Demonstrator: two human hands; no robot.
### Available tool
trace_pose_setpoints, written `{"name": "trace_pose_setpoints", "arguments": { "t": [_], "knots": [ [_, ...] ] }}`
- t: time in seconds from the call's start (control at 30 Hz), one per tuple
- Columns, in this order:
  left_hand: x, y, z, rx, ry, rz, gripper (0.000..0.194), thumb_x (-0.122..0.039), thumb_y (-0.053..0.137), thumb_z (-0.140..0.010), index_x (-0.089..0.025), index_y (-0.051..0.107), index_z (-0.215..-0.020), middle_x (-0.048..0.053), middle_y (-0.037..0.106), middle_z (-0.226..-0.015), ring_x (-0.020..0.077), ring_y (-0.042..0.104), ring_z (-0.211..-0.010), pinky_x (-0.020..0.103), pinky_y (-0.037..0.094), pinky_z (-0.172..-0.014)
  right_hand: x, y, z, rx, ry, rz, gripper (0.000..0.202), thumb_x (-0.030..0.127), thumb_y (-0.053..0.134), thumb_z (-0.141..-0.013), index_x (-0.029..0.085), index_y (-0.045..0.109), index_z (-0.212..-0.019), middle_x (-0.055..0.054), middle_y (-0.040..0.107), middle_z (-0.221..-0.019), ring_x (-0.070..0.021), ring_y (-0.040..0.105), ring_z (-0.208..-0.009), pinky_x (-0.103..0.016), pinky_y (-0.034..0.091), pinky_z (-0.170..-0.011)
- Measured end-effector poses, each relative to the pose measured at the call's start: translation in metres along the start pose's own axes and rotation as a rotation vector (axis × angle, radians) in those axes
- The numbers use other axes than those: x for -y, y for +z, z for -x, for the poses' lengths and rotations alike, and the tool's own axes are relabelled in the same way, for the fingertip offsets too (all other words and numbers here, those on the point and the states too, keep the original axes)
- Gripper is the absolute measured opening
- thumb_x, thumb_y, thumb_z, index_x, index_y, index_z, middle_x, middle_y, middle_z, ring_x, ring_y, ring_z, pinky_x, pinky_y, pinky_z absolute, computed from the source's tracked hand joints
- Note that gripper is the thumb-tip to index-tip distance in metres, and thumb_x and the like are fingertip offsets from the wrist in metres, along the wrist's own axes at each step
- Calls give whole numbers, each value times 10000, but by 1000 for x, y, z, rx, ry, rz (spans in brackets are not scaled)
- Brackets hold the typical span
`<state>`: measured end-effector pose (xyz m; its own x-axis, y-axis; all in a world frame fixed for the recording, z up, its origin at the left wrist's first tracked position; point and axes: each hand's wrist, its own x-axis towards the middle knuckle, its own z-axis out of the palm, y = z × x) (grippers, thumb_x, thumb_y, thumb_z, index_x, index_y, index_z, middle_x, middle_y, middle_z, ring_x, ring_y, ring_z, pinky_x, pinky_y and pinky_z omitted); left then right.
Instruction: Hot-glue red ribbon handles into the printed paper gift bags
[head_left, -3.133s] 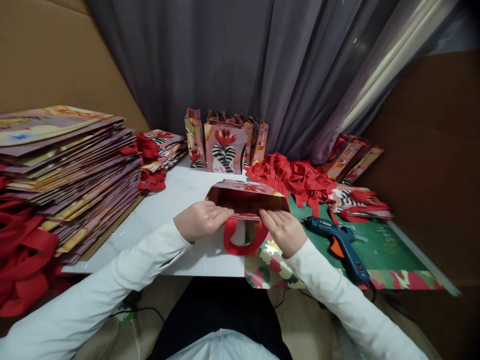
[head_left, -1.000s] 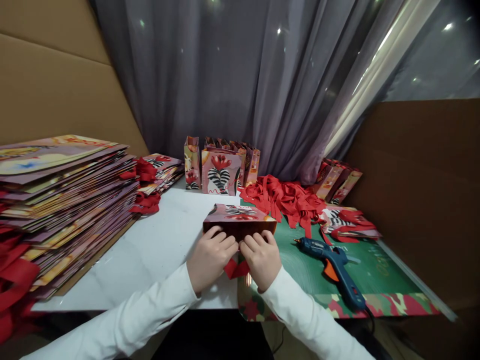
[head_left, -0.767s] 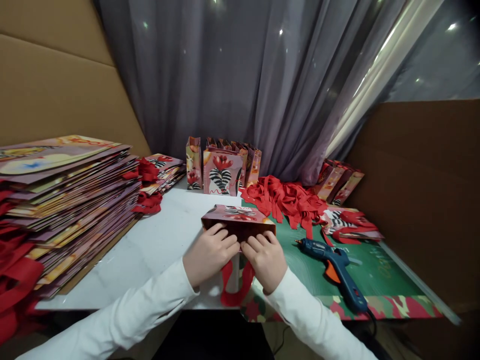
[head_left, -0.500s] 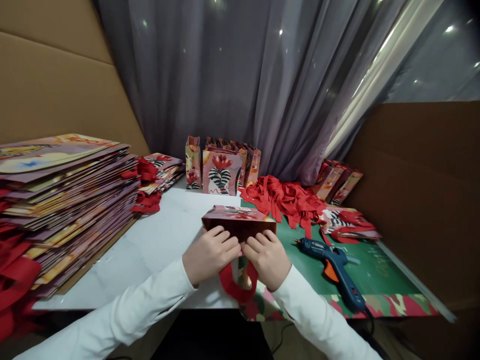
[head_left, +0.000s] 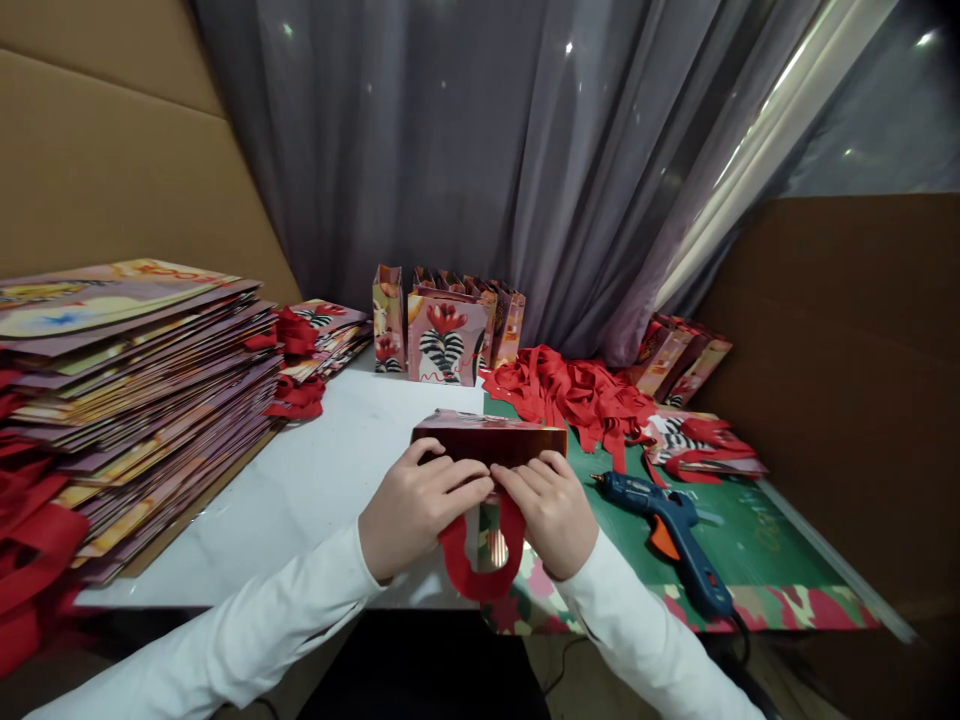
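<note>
A paper bag lies at the table's front middle, its dark open mouth facing me. My left hand grips the near edge of the mouth from the left, fingers bent over it. From the right, my right hand pinches the same edge, its fingertips close to the left ones. A red ribbon handle hangs in a loop below both hands. The fingers hide the spot where the ribbon meets the bag.
Flat bags are stacked high at the left. Upright bags stand at the back. Red ribbons are heaped behind a blue glue gun on a green mat. More bags stand back right.
The bag has turned slightly and shifted a little to the right. My left hand's fingers have spread a bit, and the red loop shows more fully.
</note>
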<state>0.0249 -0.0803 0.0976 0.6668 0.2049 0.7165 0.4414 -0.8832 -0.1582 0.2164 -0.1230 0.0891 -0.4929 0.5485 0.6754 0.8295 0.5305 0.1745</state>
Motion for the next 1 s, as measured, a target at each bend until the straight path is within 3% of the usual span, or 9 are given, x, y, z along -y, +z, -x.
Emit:
{"name": "trace_pose_setpoints", "arguments": {
  "t": [0.17, 0.33, 0.43, 0.6, 0.73, 0.87, 1.0],
  "knots": [
    [-10, 5, 0, -42, -40, -7, 264, -135, 387, -959, -171, 642, -901, 9, 684, -795, 137, 596, -761, 344, 405, -823, 1, -3, 6, -17, -24, -17, 303, 126, 352, -984, 120, 655, -996, -39, 696, -784, -146, 543, -714, -326, 366, -872],
    [-16, 3, -1, -53, -85, 30, 275, -163, 365, -944, -176, 623, -851, -4, 639, -709, 133, 543, -652, 360, 389, -885, 7, -2, 10, -105, 8, 26, 275, 95, 382, -955, 132, 647, -892, -3, 613, -609, -119, 463, -572, -305, 373, -829],
    [-15, -6, -5, 21, -100, 18, 256, -182, 390, -952, -182, 627, -855, -10, 627, -702, 142, 542, -656, 356, 389, -861, 7, -4, 9, -104, 20, 46, 264, 99, 393, -952, 144, 642, -877, 7, 591, -589, -116, 439, -565, -305, 367, -827],
    [-8, -14, -8, 256, -54, -96, 213, -238, 550, -910, -181, 611, -1106, 28, 679, -913, 180, 578, -772, 339, 380, -729, 4, -10, 6, -50, 14, 3, 220, 155, 429, -953, 150, 649, -950, -16, 658, -715, -135, 488, -658, -334, 343, -880],
    [-10, -5, -4, 282, -46, -178, 115, -144, 540, -900, -189, 643, -926, 3, 650, -795, 174, 547, -710, 337, 342, -655, 6, -8, 8, 25, 40, 31, 290, 160, 403, -937, 126, 623, -1124, -51, 666, -800, -170, 498, -730, -360, 329, -877],
    [-15, 3, -4, 248, -18, -184, 118, -142, 519, -906, -172, 633, -895, 3, 630, -770, 181, 529, -691, 346, 333, -669, 10, -3, 11, 59, 105, 120, 284, 112, 390, -950, 180, 657, -886, -26, 617, -722, -169, 459, -712, -347, 314, -852],
    [-18, 1, -10, 370, -29, -167, 66, -121, 582, -848, -166, 628, -862, 8, 636, -775, 189, 549, -699, 355, 332, -692, 12, 0, 12, 55, 88, 139, 303, 127, 392, -959, 184, 621, -768, -13, 568, -674, -168, 424, -688, -348, 299, -808]
  ]
}}
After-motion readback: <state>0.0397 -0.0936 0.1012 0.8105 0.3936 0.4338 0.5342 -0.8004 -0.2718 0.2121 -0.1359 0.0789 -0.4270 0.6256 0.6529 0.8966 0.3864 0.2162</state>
